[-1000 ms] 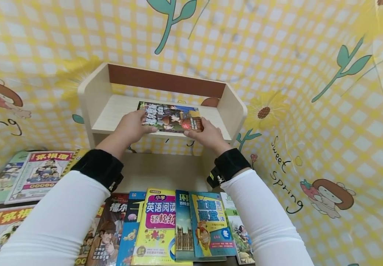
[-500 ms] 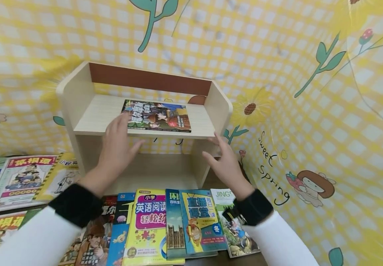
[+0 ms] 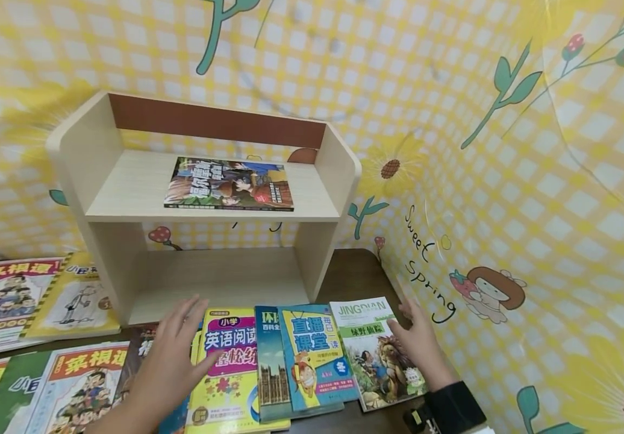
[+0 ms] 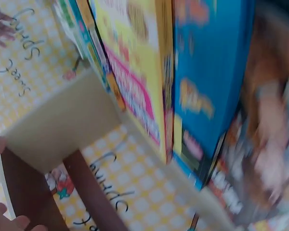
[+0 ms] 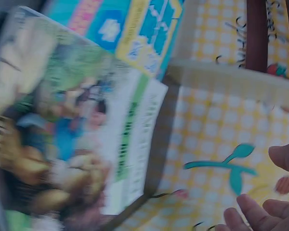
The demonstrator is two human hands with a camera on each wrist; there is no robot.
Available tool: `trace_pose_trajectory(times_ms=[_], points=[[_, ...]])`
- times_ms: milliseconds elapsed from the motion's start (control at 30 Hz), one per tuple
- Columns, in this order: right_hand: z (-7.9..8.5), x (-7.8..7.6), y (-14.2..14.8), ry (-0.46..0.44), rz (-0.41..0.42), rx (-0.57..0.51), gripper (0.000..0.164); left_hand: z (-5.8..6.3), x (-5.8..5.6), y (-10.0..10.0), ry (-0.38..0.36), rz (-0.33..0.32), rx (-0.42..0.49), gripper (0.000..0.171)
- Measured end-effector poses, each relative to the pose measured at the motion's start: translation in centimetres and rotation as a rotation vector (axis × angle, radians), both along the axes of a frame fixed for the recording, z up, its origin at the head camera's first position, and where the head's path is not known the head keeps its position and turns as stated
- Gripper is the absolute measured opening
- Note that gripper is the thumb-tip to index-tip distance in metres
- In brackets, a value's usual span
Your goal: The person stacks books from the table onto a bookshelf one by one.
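Observation:
A dark comic-style book (image 3: 230, 185) lies flat on the upper board of the small wooden shelf (image 3: 212, 218). My left hand (image 3: 162, 361), fingers spread and holding nothing, is over the row of books in front, its thumb overlapping the yellow book (image 3: 227, 395). My right hand (image 3: 423, 342) is at the right edge of the white and green book (image 3: 371, 346), fingers loosely bent. In the right wrist view that book (image 5: 72, 125) is blurred, and the fingers (image 5: 250, 214) appear at the lower right. The blue book (image 4: 209, 72) beside the yellow one shows in the left wrist view.
Two overlapping blue books (image 3: 320, 361) lie between the yellow and the white and green books. More books, such as a yellow striped one (image 3: 73, 301), cover the table's left side. Yellow checked cloth (image 3: 453, 199) hangs behind and to the right.
Both hands have let go of the comic-style book on the upper board and come down to the front row of books. The head view has shifted, so the shelf sits further left.

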State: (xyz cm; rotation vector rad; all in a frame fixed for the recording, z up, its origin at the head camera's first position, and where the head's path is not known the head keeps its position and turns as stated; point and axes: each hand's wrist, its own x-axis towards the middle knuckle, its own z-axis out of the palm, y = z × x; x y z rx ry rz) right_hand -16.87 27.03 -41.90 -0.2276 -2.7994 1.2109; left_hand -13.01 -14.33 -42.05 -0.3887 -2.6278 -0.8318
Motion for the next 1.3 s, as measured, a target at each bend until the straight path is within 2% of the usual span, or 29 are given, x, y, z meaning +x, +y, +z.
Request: trace_pose_trajectory(times_ms=[133, 267, 433, 533, 633, 800, 867, 967, 1133, 1200, 1300], points=[[-1.6, 1.1, 0.9, -0.051, -0.041, -0.004, 0.076, -1.2, 1.5, 0.1, -0.108, 0.02, -0.04, 0.09], [-3.2, 1.2, 1.9, -0.143, -0.06, 0.012, 0.081, -2.4, 2.3, 0.2, -0.194, 0.035, -0.08, 0.089], [-5.0, 0.8, 3.4, -0.308, -0.05, 0.156, 0.093, -3.7, 2.7, 0.4, -0.374, 0.06, -0.089, 0.095], [-5.7, 0.8, 3.9, -0.424, -0.033, 0.217, 0.096, -4.2, 2.8, 0.5, -0.438, 0.074, -0.096, 0.098], [-6.2, 0.9, 4.4, -0.494, -0.023, 0.255, 0.096, -4.6, 2.9, 0.6, -0.403, 0.069, -0.119, 0.098], [-6.9, 0.8, 5.0, -0.51, -0.018, 0.306, 0.094, -5.4, 2.8, 0.0, -0.203, 0.067, -0.233, 0.097], [-7.1, 0.6, 5.1, -0.51, -0.018, 0.301, 0.089, -5.7, 2.8, -0.3, -0.151, 0.08, -0.281, 0.099], [-7.3, 0.4, 5.1, -0.493, -0.024, 0.306, 0.077, -5.9, 2.7, -0.6, -0.143, 0.09, -0.314, 0.099], [-7.3, 0.5, 5.3, -0.463, -0.023, 0.337, 0.058, -6.1, 2.8, -0.6, -0.187, 0.092, -0.305, 0.101], [-7.3, 0.6, 5.3, -0.475, -0.023, 0.332, 0.056, -6.3, 2.9, -0.7, -0.204, 0.091, -0.3, 0.102], [-7.5, 0.8, 5.1, -0.487, -0.019, 0.319, 0.062, -6.4, 3.1, -0.8, -0.236, 0.102, -0.296, 0.101]])
